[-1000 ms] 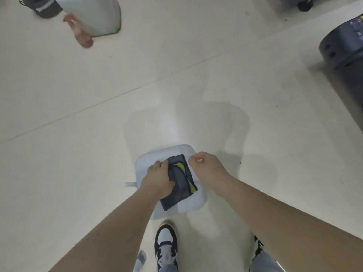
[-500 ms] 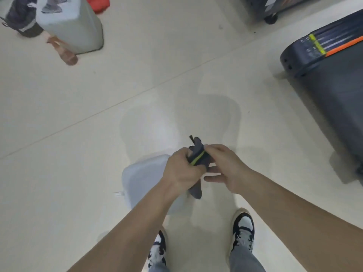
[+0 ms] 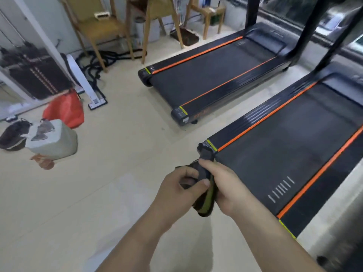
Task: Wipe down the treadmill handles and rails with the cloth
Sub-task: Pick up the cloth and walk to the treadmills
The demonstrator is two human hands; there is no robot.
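While it is bunched up, probably to be refolded for wiping, the dark green-edged cloth [image 3: 205, 193] is gripped by curled fingers of the left hand [image 3: 176, 191] and right hand [image 3: 225, 185]. It is held above the floor [image 3: 98, 193], beside the nearer treadmill [image 3: 294, 134], whose handles are unseen.

The left hand [image 3: 176, 191] and right hand [image 3: 225, 189] hide most of the cloth [image 3: 205, 205]. The nearer treadmill [image 3: 284, 138] runs off the right edge; black uprights [image 3: 250, 12] are cut off at the top.
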